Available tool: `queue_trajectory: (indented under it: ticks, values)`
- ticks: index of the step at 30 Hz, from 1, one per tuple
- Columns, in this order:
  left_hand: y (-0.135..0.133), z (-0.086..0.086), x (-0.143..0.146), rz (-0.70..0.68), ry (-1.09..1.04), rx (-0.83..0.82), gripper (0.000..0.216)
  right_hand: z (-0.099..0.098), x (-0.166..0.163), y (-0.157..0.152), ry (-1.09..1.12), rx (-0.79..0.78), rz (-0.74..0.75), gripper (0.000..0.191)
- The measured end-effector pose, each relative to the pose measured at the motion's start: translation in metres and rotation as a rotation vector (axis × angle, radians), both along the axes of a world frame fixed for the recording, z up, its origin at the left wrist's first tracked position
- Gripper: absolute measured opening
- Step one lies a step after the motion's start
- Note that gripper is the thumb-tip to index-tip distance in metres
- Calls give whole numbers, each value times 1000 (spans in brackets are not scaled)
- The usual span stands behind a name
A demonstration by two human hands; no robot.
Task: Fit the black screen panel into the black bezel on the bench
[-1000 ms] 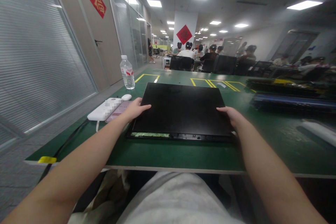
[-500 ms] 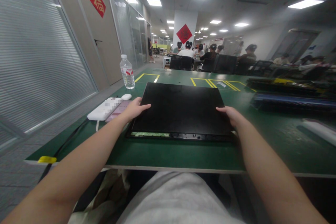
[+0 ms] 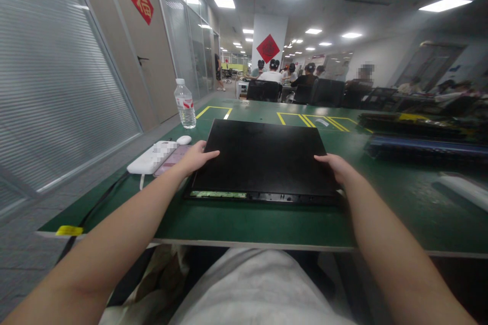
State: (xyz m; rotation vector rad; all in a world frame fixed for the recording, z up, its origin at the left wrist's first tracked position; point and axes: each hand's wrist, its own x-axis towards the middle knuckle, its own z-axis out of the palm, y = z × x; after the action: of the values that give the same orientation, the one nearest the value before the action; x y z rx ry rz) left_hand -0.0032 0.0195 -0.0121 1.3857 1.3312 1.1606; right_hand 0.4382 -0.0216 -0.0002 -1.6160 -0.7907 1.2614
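Observation:
A flat black display panel [image 3: 263, 157] lies in front of me on the green table [image 3: 244, 226]. Along its near edge runs a narrow strip with a green circuit board [image 3: 219, 195] at the left and dark frame at the right. My left hand [image 3: 197, 156] grips the panel's left edge, thumb on top of the screen and the other fingers mostly out of sight at the side. At the right edge my right hand [image 3: 337, 166] does the same, its thumb over the border and its remaining fingers hidden beside the panel.
Left of the panel are a water bottle [image 3: 185, 104], a white power bank [image 3: 150, 158], a phone [image 3: 173, 158] and a small white case [image 3: 184, 140]. Dark panels [image 3: 423, 147] lie at the right, near a white object [image 3: 463, 188]. Yellow tape [image 3: 219, 107] marks the far tabletop; people sit beyond.

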Motion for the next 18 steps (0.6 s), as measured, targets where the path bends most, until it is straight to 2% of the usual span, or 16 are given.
queue_trajectory:
  ticks: [13, 18]
  values:
    - [-5, 4, 1, 3, 15, -29, 52, 3, -2, -3, 36, -26, 3, 30]
    - [-7, 6, 2, 12, 30, -23, 53, 1, 1, -2, 20, -12, 6, 24]
